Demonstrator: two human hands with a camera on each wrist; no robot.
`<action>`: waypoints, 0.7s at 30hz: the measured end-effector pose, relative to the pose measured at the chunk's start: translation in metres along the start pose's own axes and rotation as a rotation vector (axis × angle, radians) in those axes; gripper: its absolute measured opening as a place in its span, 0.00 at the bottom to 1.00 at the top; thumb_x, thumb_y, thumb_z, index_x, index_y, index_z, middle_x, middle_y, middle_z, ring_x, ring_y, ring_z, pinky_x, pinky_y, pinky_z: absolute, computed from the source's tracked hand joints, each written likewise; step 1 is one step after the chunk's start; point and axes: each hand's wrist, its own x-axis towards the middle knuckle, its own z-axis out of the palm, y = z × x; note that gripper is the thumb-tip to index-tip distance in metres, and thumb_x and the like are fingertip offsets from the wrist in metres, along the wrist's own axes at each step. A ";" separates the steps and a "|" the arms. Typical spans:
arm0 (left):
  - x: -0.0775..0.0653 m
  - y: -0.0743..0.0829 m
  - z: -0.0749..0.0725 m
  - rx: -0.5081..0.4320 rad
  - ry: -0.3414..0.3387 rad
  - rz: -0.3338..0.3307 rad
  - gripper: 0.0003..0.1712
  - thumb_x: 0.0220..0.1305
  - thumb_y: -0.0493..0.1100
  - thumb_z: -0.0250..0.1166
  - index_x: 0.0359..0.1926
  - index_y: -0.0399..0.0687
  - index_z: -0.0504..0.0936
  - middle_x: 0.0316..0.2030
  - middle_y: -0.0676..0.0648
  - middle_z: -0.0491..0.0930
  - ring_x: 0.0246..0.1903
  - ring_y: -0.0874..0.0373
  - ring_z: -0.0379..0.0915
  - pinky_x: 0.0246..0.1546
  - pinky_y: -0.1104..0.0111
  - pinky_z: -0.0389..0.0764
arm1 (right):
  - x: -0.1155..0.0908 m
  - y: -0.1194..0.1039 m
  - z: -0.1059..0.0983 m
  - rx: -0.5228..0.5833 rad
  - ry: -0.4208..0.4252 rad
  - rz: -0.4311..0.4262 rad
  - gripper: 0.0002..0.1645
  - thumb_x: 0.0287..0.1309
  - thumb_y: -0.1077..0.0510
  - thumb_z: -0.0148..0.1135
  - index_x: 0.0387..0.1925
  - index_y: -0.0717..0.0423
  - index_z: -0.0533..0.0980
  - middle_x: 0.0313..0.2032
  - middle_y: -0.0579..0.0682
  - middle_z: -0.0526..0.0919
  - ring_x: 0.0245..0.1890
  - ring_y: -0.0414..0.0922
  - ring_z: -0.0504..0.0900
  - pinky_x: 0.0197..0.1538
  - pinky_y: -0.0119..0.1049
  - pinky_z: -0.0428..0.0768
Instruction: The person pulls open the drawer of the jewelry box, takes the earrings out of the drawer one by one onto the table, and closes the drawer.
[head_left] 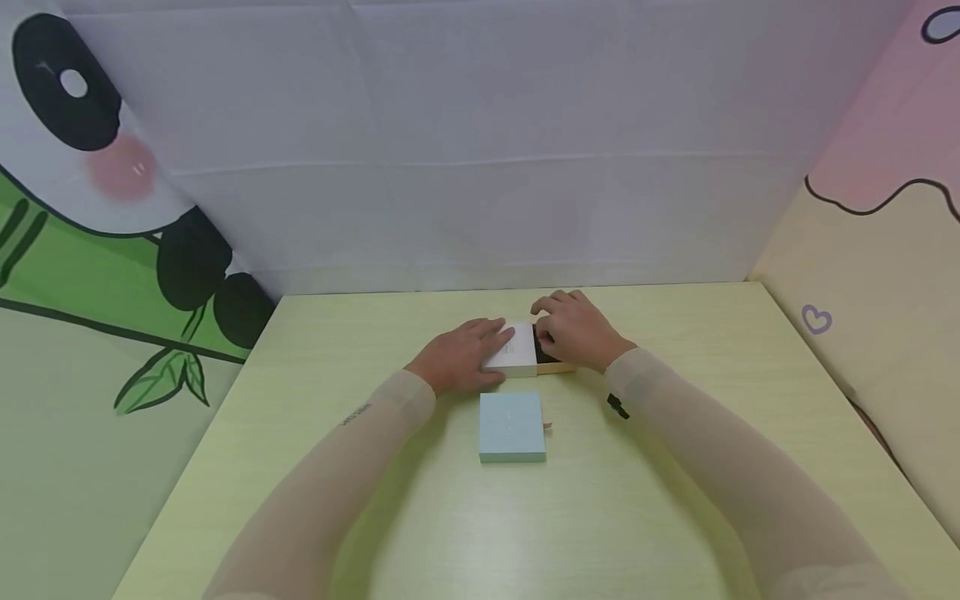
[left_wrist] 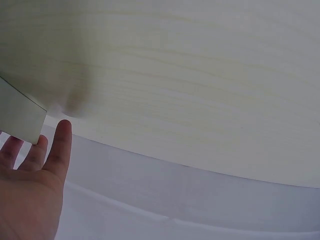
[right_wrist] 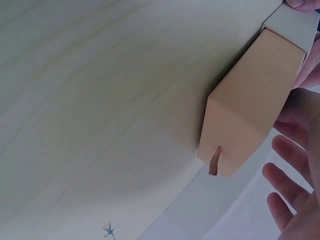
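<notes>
A white sliding box (head_left: 512, 360) lies near the back of the table. Its tan drawer (right_wrist: 246, 95) sticks out to the right, dark inside in the head view, with a small ribbon tab (right_wrist: 215, 161) on the end face. My left hand (head_left: 467, 354) rests on the white sleeve from the left, fingers spread and fairly straight, thumb by the front side. Over the drawer, my right hand (head_left: 577, 331) reaches down with thumb and forefinger; its other fingers bend loosely in the air. The drawer wall hides those two fingertips, so whether they pinch anything cannot be seen.
A light blue box (head_left: 512, 427) with a small tab on its right side lies nearer to me. Behind the table's back edge hangs a white cloth (head_left: 465, 217). Painted walls stand at left and right. A black tag (head_left: 617, 406) hangs at my right sleeve.
</notes>
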 end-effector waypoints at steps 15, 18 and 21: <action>0.001 -0.001 0.001 -0.002 -0.004 0.005 0.51 0.88 0.66 0.66 0.98 0.57 0.56 0.96 0.45 0.58 0.95 0.43 0.58 0.89 0.46 0.77 | 0.000 0.004 -0.002 -0.015 0.039 -0.002 0.08 0.78 0.58 0.76 0.40 0.51 0.96 0.68 0.54 0.93 0.69 0.58 0.89 0.71 0.57 0.87; 0.001 -0.001 0.001 -0.003 -0.008 0.005 0.51 0.88 0.66 0.65 0.98 0.57 0.56 0.97 0.45 0.58 0.95 0.42 0.58 0.89 0.46 0.76 | -0.001 0.005 -0.003 -0.019 0.044 -0.005 0.08 0.78 0.58 0.76 0.40 0.51 0.96 0.68 0.54 0.93 0.69 0.58 0.89 0.71 0.56 0.87; 0.001 0.000 0.000 -0.007 -0.013 0.001 0.51 0.88 0.66 0.65 0.98 0.57 0.56 0.97 0.45 0.58 0.95 0.42 0.57 0.90 0.46 0.76 | -0.001 0.005 -0.003 -0.020 0.051 -0.006 0.08 0.78 0.58 0.75 0.39 0.51 0.95 0.68 0.54 0.93 0.68 0.58 0.89 0.71 0.56 0.87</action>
